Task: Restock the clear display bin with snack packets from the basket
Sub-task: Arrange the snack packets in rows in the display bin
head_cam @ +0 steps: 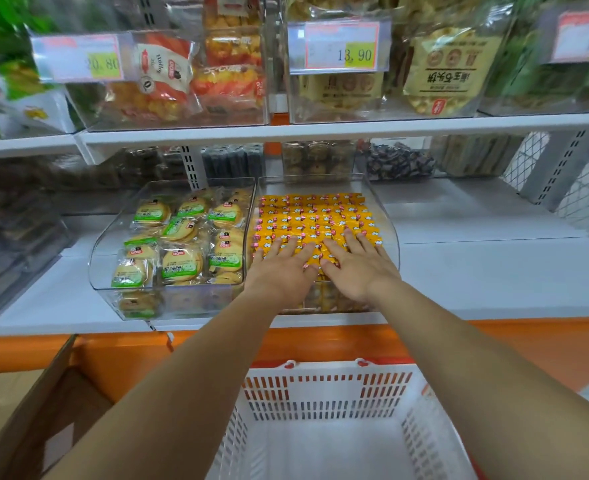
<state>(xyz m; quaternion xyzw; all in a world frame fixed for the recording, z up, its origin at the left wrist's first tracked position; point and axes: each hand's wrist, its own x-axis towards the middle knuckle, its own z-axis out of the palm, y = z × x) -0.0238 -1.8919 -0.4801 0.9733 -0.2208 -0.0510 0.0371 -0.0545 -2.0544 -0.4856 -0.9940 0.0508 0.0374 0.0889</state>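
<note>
The white slotted basket (324,393) sits nearest, below the shelf edge, and the part of its floor in view holds no packets, so the restock looks close to done. A cardboard box (44,410) stands open to its left.

Above it both forearms reach over the shelf (476,271). The left hand (282,271) and right hand (355,268) lie palm down, side by side, fingers straight and slightly spread, pressing flat on the near rows of snack packets (314,213) and pinching nothing.

The risk lies in that press. Too much weight could crush what is inside the wrappers. A forward or sideways slide of the palms could drag the glossy packets out of line, since they probably slip easily on each other. The rows seem to sit near the top of the clear display bin (388,237), so a shove toward the front wall could tip some over it, toward the basket.

The packets are small, yellow-orange and shiny, with white stars and pinkish crimped ends, laid in tidy rows that fill the bin from front to back.

Just beside it on the left, touching wall to wall, a second clear bin (102,244) holds green-labelled biscuit packs (182,261). Farther up, more bins carry price tags, one reading 13.90 (341,46)
</note>
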